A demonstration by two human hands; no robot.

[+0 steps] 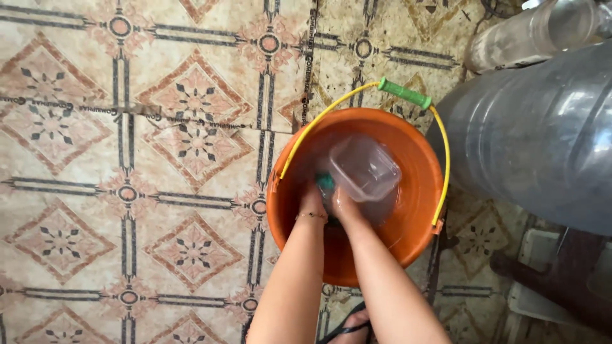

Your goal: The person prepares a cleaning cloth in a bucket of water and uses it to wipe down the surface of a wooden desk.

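So we're both hands deep in the orange bucket [417, 210], the one with the yellow wire handle [331, 111] and green grip [404, 93], sitting on the patterned tile floor [127, 159]. Biggest risk we can see: that clear plastic container [364, 168] looks wet and slick, so it could squirt out of our fingers and slosh water over the rim onto the tiles right by our sandal [347, 328]. Leaning too hard on the near wall could tip the whole bucket too, we reckon.

Our right hand [342, 205] is closed on the near corner of the container, which sits tilted in the middle of the bucket, just beyond the knuckles. Our left hand [312, 197], bracelet on the wrist, is curled around something green [326, 182], pressed right against the container's left side – a sponge maybe, too hidden to say.

Big clear water jug [542, 134] lies to the right, touching nothing we hold
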